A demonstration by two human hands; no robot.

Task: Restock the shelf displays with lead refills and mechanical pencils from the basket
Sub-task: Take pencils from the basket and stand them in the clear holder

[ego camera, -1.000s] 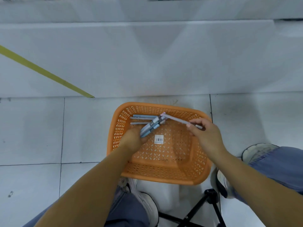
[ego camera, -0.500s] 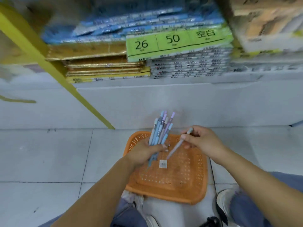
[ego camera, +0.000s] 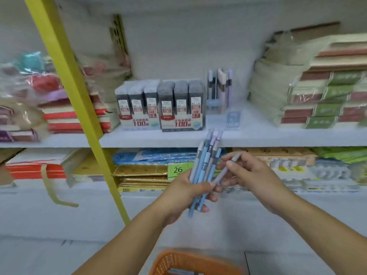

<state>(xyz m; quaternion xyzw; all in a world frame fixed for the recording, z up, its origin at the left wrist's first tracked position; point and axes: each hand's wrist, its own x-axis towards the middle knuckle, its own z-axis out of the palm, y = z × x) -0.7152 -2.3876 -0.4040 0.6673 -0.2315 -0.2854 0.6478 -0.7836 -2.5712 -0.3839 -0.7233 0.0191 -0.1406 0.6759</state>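
- The left hand [ego camera: 184, 192] is clamped round a bundle of mechanical pencils [ego camera: 204, 161], tips down and caps fanned upward, just in front of the shelf [ego camera: 278, 135] edge.
- The right hand [ego camera: 252, 175] pinches a single grey pencil [ego camera: 222, 175] between thumb and fingers, close beside the bundle.
- The pencils look light, stiff and smooth. A loose fan may slide apart, so gripping low on the barrels and feeding them one at a time seems wise.
- They likely belong in the clear pencil holder [ego camera: 218, 92], far on the shelf and right of the lead refill boxes [ego camera: 160, 106].
- The refill boxes read "100", "HB", "0.5" on the left and "0.7" on the right. The brand is too blurred to read.
- A green tag [ego camera: 177, 170] below reads "26".
- The orange basket [ego camera: 174, 257] sits near, on the floor, with something blue left inside.
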